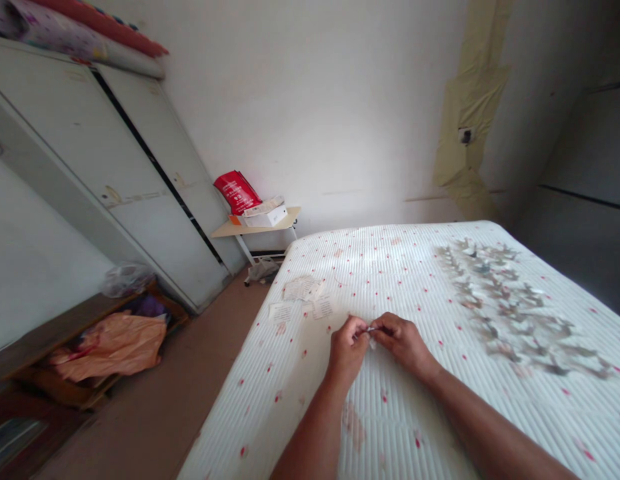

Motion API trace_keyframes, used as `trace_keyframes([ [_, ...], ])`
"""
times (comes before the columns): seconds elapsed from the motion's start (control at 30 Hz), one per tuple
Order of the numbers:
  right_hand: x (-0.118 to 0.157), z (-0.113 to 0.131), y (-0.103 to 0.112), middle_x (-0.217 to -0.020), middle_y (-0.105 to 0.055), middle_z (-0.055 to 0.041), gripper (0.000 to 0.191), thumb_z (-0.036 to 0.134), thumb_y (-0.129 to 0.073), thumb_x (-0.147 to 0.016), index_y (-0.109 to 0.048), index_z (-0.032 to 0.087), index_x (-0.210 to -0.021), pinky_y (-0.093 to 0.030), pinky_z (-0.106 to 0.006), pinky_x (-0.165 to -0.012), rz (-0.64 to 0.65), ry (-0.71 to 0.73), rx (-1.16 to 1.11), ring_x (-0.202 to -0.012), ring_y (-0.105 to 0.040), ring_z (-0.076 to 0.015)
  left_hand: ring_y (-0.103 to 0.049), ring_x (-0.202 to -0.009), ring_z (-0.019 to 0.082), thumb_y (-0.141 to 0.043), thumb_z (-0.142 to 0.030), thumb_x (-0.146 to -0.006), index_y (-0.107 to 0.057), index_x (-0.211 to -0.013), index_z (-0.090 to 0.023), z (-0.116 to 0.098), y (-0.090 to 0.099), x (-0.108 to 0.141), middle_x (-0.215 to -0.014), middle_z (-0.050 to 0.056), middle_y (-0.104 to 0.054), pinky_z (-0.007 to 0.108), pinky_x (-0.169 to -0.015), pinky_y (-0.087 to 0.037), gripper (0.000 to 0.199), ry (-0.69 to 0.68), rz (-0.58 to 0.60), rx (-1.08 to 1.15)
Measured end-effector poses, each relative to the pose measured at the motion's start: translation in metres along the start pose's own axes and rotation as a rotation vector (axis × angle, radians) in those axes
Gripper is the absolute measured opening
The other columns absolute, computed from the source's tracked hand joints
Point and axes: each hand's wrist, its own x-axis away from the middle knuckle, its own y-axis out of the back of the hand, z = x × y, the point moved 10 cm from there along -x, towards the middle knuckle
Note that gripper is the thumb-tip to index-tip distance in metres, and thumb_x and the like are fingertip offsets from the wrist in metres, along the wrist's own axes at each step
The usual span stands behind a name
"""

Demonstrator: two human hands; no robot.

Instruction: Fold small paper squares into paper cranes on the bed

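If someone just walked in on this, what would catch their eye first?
Probably the rows of small folded-looking figures spread over the right side of the spotted mattress. Next, the bright red bag on the small table against the far wall.

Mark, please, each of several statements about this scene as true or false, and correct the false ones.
1. The left hand and right hand hold a small piece between their fingertips. True.
2. The printed papers lie on the right side of the mattress. False: the printed papers lie on the left side of the mattress.
3. The red bag is on the small table. True.
4. The rows of small shapes are on the floor. False: the small shapes are on the mattress, at the right.
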Motion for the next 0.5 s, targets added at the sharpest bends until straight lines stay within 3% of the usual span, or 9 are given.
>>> trace_keyframes([
  [0.13,0.000,-0.008,-0.001,-0.066,-0.059,-0.0006,0.013,0.028,-0.055,-0.075,-0.062,0.018,-0.070,-0.040,-0.023,-0.057,0.028,-0.058,-0.067,-0.061,-0.054,-0.0130,-0.043,-0.055,0.008,-0.047,-0.020,-0.073,-0.056,-0.070,-0.016,0.003,0.000,0.000,-0.060,-0.004,-0.051,0.017,-0.052,-0.032,0.010,0.019,0.024,-0.051],
  [0.5,0.003,-0.031,-0.019,-0.054,-0.050,0.0030,0.017,0.031,-0.058,-0.073,-0.059,0.015,-0.069,-0.029,-0.020,-0.046,0.107,-0.238,-0.384,-0.048,-0.039,-0.0075,-0.035,-0.048,0.006,-0.051,-0.019,-0.065,-0.049,-0.064,-0.016,0.021,-0.004,-0.001,-0.052,-0.005,-0.046,0.018,-0.048,-0.027,0.004,0.142,0.007,0.210],
])
